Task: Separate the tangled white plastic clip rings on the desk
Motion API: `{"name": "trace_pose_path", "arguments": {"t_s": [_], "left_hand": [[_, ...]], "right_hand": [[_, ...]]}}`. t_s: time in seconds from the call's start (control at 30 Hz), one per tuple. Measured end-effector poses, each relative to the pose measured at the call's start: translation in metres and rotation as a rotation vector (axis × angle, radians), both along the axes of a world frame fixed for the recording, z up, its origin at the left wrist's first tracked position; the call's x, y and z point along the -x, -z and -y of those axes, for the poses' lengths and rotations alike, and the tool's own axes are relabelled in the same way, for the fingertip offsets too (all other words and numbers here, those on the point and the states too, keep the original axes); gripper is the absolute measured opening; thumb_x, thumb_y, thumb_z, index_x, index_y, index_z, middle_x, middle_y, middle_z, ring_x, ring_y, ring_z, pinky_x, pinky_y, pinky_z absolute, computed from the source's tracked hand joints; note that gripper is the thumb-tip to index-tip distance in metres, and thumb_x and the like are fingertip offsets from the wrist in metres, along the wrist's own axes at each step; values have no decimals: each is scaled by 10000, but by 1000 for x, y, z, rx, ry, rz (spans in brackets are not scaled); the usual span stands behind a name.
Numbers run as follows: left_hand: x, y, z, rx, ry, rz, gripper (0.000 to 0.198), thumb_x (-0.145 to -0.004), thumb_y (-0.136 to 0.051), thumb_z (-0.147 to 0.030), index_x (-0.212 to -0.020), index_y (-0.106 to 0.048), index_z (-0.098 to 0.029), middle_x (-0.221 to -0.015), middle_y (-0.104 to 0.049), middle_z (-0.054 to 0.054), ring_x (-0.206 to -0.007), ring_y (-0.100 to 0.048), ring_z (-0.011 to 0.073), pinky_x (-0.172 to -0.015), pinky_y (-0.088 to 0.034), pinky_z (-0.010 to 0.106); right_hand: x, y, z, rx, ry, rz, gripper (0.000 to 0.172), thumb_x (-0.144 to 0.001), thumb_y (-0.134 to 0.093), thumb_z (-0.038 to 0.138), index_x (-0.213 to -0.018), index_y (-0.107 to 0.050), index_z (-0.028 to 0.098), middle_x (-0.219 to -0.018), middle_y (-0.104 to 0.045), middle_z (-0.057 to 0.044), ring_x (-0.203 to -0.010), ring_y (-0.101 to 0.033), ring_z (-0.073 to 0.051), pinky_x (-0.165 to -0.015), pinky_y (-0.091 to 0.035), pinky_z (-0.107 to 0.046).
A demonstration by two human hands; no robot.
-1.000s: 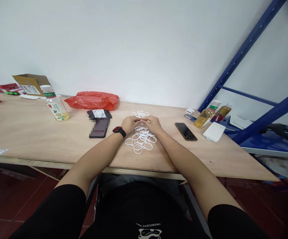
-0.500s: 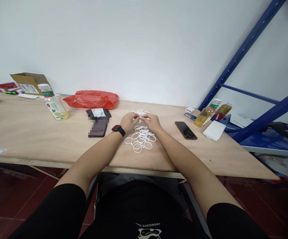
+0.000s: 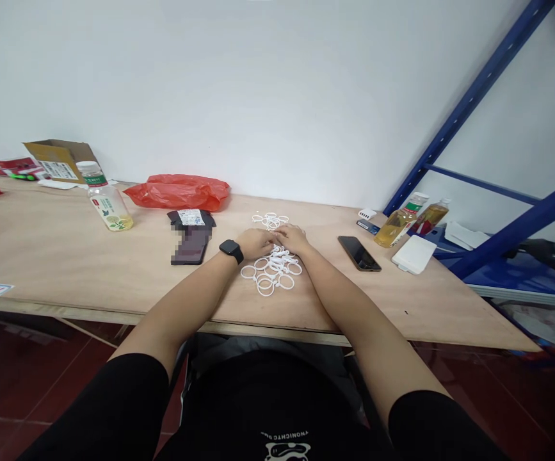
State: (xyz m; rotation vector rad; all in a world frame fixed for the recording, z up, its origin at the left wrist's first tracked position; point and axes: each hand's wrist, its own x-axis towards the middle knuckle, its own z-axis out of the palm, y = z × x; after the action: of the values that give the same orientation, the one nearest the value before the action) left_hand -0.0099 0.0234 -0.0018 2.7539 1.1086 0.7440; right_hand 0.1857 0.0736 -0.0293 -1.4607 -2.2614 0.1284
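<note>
My left hand (image 3: pixel 258 242), with a black watch (image 3: pixel 232 250) on its wrist, is palm down at the far edge of the near pile of white plastic rings (image 3: pixel 266 282). My right hand (image 3: pixel 294 238) meets it there, the fingertips of both close together. Both hands look closed, with fingers bent down; whatever is between them is hidden. Thin loops with small tabs make up the near pile, several of them overlapping. Just beyond my hands lies a smaller group of white rings (image 3: pixel 271 220).
Left of my hands are a dark pouch (image 3: pixel 191 243), a red plastic bag (image 3: pixel 178 193), a bottle (image 3: pixel 107 202) and a cardboard box (image 3: pixel 61 160). A phone (image 3: pixel 359 253), a white case (image 3: pixel 414 253) and a drink bottle (image 3: pixel 399 223) are on the right, beside a blue metal rack (image 3: pixel 479 102).
Both hands have come back toward me, from the far group to the near pile. The far rings show more fully, and my fingers point lower.
</note>
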Motion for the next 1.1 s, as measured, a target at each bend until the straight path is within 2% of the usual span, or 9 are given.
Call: {"name": "trace_pose_path", "arguments": {"t_s": [0.13, 0.27, 0.43, 0.63, 0.83, 1.1], "left_hand": [[-1, 0, 5, 55, -38, 12, 238, -860, -531, -320, -925, -737, -219, -872, -732, 48, -773, -639, 201, -728, -463, 292], [2, 0, 7, 84, -67, 88, 251, -877, -508, -292, -920, -738, -202, -813, -721, 40, -715, -618, 176, -717, -458, 276], [3, 4, 3, 101, -94, 181, 252, -892, -508, -297, -919, -731, -185, -851, -727, 47, -758, -629, 177, -753, -475, 281], [8, 5, -2, 85, -204, 222, 251, -892, -520, -294, -966, -728, -172, -959, -737, 63, -879, -656, 196, -834, -507, 307], [12, 11, -9, 74, -291, 259, 277, -866, -561, -249, -1082, -712, -162, -1046, -731, 82, -953, -665, 209, -907, -515, 336], [11, 15, -11, 117, -304, 249, 443, -830, -636, -282, -1254, -638, -152, -1064, -726, 84, -956, -668, 224, -901, -508, 344]], "right_hand": [[-1, 0, -4, -35, 30, -26, 354, -925, -532, 394, -1236, -669, 293, -1259, -637, -72, -1171, -552, -273, -1006, -418, -445], [1, 1, -14, 26, 79, 14, 436, -929, -513, 407, -1352, -589, 333, -1275, -615, -102, -1192, -527, -318, -994, -419, -494], [2, -1, -15, 51, 86, 48, 342, -876, -603, 464, -1181, -704, 346, -1197, -650, -80, -1147, -533, -307, -976, -417, -470], [-12, -2, -3, -6, 54, 11, 167, -834, -669, 378, -913, -763, 264, -976, -690, -54, -977, -591, -230, -868, -441, -348], [-14, -5, 2, -63, -88, -252, 110, -835, -664, 267, -879, -757, 225, -902, -676, -39, -825, -616, -164, -774, -471, -282], [-1, -9, 13, -142, -187, -385, 72, -817, -668, 232, -832, -737, 216, -870, -673, -35, -820, -622, -170, -768, -482, -302]]}}
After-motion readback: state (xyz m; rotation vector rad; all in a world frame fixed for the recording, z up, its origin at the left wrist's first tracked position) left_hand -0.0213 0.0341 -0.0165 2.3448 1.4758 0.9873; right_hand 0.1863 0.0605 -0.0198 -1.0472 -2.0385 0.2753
